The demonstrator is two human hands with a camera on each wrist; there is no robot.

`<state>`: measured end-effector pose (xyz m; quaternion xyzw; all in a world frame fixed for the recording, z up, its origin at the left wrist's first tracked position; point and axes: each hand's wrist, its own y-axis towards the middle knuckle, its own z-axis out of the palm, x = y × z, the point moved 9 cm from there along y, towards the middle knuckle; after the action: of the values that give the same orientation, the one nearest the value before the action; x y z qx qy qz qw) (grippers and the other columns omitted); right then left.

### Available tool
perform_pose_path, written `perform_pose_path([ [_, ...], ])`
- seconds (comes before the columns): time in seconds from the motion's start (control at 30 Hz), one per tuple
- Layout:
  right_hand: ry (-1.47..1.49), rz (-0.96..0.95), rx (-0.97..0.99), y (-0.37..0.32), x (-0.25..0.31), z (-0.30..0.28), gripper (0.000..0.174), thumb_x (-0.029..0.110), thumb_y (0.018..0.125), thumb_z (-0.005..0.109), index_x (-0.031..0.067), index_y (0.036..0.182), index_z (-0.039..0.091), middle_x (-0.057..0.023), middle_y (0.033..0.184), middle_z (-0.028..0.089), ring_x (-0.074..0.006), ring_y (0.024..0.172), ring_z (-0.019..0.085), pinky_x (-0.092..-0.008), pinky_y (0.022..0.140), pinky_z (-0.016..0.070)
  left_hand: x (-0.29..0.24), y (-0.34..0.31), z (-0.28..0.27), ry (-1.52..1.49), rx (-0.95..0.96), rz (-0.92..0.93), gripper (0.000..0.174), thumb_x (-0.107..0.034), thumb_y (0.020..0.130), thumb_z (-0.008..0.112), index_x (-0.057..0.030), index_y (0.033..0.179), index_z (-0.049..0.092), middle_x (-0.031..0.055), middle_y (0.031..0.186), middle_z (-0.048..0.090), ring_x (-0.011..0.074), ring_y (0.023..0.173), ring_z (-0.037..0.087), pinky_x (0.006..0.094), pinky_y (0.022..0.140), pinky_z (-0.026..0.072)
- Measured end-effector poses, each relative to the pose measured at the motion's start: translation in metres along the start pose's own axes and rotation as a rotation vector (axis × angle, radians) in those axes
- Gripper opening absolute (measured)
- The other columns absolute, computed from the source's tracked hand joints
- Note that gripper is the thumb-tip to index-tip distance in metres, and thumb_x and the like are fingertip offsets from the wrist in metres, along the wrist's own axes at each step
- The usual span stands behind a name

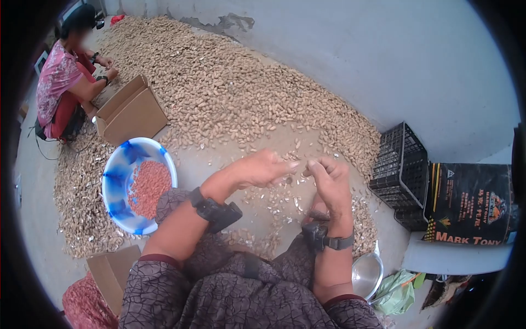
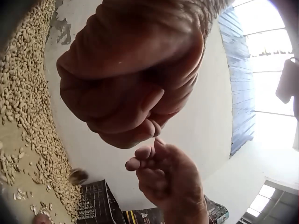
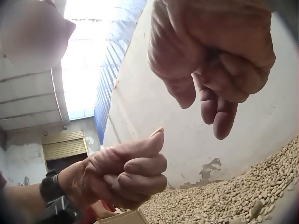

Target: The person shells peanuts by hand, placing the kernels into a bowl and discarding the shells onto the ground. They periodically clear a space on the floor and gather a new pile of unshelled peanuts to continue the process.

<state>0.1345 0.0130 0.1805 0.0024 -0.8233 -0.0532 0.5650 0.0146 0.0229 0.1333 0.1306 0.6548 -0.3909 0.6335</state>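
Above the floor, in front of the body, my left hand (image 1: 266,169) and right hand (image 1: 333,183) face each other with a small gap between the fingertips. The left fingers (image 3: 145,165) curl into the palm and the thumb lies along the top; the inside of the palm is hidden. On my right hand, the thumb and lower fingers (image 3: 225,122) hang loose and apart, and no object shows between them. A small blurred brown piece (image 2: 78,176) appears below the hands in the left wrist view. Broken peanut shells (image 1: 274,203) litter the floor underneath.
A large heap of unshelled peanuts (image 1: 230,82) spreads along the wall. A blue-and-white basin (image 1: 114,170) with pinkish kernels (image 1: 149,189) stands left, near a cardboard box (image 1: 139,118) and a crouching person (image 1: 60,88). Black crates (image 1: 400,159), a black sack (image 1: 466,205) and a metal bowl (image 1: 366,274) are right.
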Motion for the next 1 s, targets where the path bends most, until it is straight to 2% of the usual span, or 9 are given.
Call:
perform_pose_path([
  [0.1,-0.116,0.024,-0.031,0.001,-0.002,-0.003,0.025,0.016,0.077,0.055,-0.0029,0.061,0.054,-0.0014,0.051,0.047,-0.0058,0.051,0.041,-0.0251,0.046,0.0337,-0.002,-0.009,-0.053,0.435,-0.240,0.114,0.051,-0.041,0.083,0.052,-0.0070,0.046,0.045,-0.0010,0.044,0.042,0.0066,0.039,0.037,0.0237,0.036,0.0277],
  [0.23,-0.173,0.019,-0.054,0.004,0.000,-0.001,0.028,0.019,0.078,0.056,-0.0045,0.062,0.053,-0.0020,0.049,0.045,-0.0070,0.050,0.037,-0.0273,0.045,0.0315,-0.009,-0.054,-0.142,0.853,-0.700,-0.003,0.050,-0.041,0.078,0.054,0.0033,0.055,0.052,0.0117,0.048,0.049,0.0172,0.044,0.047,0.0358,0.047,0.0378],
  [0.37,-0.197,-0.083,-0.067,0.011,-0.009,-0.001,0.031,0.021,0.079,0.055,-0.0047,0.061,0.052,-0.0029,0.049,0.046,-0.0072,0.050,0.038,-0.0280,0.044,0.0317,0.009,-0.110,-0.202,1.250,-1.021,-0.372,0.038,-0.037,0.077,0.053,-0.0004,0.070,0.061,0.0179,0.065,0.059,0.0314,0.066,0.059,0.0384,0.062,0.0455],
  [0.43,-0.120,-0.024,-0.081,0.011,-0.009,-0.002,0.032,0.023,0.080,0.054,-0.0040,0.062,0.053,-0.0040,0.050,0.049,-0.0072,0.048,0.039,-0.0275,0.043,0.0320,0.030,-0.127,-0.215,1.185,-0.918,-0.625,0.034,-0.035,0.076,0.053,-0.0028,0.080,0.063,0.0192,0.076,0.060,0.0311,0.076,0.060,0.0371,0.068,0.0467],
  [0.6,0.080,0.222,-0.097,0.007,-0.010,-0.007,0.040,0.033,0.084,0.047,-0.0028,0.068,0.056,-0.0087,0.054,0.056,-0.0083,0.043,0.042,-0.0251,0.040,0.0329,0.045,-0.130,-0.232,1.102,-0.881,-0.565,0.033,-0.030,0.074,0.054,-0.0026,0.087,0.064,0.0180,0.092,0.061,0.0294,0.087,0.058,0.0356,0.076,0.0448],
  [0.73,0.221,0.376,0.026,0.001,-0.013,0.007,0.052,0.044,0.087,0.032,-0.0028,0.089,0.054,-0.0130,0.063,0.060,-0.0063,0.037,0.036,-0.0191,0.034,0.0258,-0.024,-0.090,-0.159,0.787,-0.834,0.207,0.019,-0.017,0.078,0.054,-0.0021,0.084,0.062,0.0127,0.076,0.061,0.0196,0.070,0.059,0.0305,0.064,0.0461],
  [0.8,0.287,0.416,0.064,0.000,-0.015,0.015,0.055,0.047,0.088,0.029,-0.0027,0.092,0.053,-0.0139,0.064,0.060,-0.0059,0.036,0.034,-0.0182,0.033,0.0243,-0.037,-0.058,-0.111,0.562,-0.604,0.508,0.020,-0.011,0.081,0.054,-0.0011,0.097,0.060,0.0097,0.081,0.062,0.0136,0.072,0.058,0.0261,0.065,0.0458],
  [0.93,0.423,0.439,0.126,0.003,-0.024,0.033,0.067,0.058,0.085,0.021,-0.0021,0.093,0.050,-0.0078,0.059,0.055,-0.0050,0.036,0.037,-0.0171,0.031,0.0256,-0.051,-0.030,-0.010,0.515,-0.284,0.637,0.023,-0.005,0.078,0.055,-0.0029,0.100,0.059,0.0112,0.095,0.060,0.0163,0.079,0.059,0.0263,0.068,0.0462],
  [1.0,0.477,0.451,0.142,0.003,-0.028,0.039,0.068,0.059,0.085,0.020,-0.0016,0.093,0.049,-0.0057,0.058,0.053,-0.0047,0.036,0.037,-0.0168,0.031,0.0256,-0.048,-0.023,0.013,0.523,-0.312,0.724,0.022,-0.005,0.077,0.055,-0.0028,0.098,0.059,0.0111,0.092,0.059,0.0171,0.076,0.059,0.0272,0.066,0.0464],
])
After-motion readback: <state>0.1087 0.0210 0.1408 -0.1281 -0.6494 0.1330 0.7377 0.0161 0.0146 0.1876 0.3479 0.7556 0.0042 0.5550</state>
